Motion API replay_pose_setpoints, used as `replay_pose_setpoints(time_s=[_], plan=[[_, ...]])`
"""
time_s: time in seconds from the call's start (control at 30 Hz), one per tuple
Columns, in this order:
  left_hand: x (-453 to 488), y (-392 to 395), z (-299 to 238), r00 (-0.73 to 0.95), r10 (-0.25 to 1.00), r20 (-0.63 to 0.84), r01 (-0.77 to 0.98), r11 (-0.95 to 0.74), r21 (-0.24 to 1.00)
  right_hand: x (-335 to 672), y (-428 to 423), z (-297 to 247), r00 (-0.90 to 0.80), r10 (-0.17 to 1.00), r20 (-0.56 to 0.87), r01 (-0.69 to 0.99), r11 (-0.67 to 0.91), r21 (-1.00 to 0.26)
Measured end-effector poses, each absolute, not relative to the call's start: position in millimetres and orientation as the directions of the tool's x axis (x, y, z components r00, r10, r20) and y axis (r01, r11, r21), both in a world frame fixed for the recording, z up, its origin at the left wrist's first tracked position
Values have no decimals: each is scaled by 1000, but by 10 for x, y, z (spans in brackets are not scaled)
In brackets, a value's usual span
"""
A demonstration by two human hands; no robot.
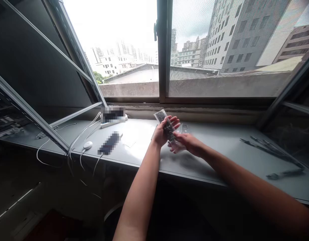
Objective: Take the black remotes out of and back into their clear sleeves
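A dark, button-covered wrapped remote in a clear plastic sleeve sits just above the middle of the view, over the grey ledge below the window frame. It tilts with its top toward eleven o'clock. The left hand is closed around its middle from the nine o'clock side, thumb and fingers wrapped over the sleeve. The right hand comes in from four o'clock and its fingertips meet the lower end of the sleeve; I cannot tell whether they pinch the plastic or only rest on it. The main risk, as I judge it, is the slick sleeve: if the plastic slides in the left hand's grip, the remote could slip out of the lower end and drop onto the ledge or past its near edge to the floor. A small flat item lies just behind the hands at one o'clock and could be knocked. Further off at nine o'clock lie a dark flat device, a white puck and loose white cables, with a power block at ten o'clock. Thin dark rods lie well apart at three o'clock. No writing can be read: the power block and the dark device are blurred out, and the remote's markings are too small to tell.
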State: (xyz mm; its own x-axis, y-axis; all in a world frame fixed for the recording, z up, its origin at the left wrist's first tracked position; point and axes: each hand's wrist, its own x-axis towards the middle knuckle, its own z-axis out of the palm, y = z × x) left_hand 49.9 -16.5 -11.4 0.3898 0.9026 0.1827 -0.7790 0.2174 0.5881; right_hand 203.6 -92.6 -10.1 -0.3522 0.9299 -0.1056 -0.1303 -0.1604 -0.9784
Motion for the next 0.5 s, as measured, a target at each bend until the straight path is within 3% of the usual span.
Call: replay_pose_setpoints(time_s=[0.23, 0.5], plan=[[500, -215, -125, 487, 842, 231, -697, 216, 684, 2019, -999, -74, -429, 886, -176, 44, -175, -984], [500, -207, -95, 468, 874, 128, -712, 288, 641, 1988, -1002, -78, -452, 890, -62, 152, 8, -988]])
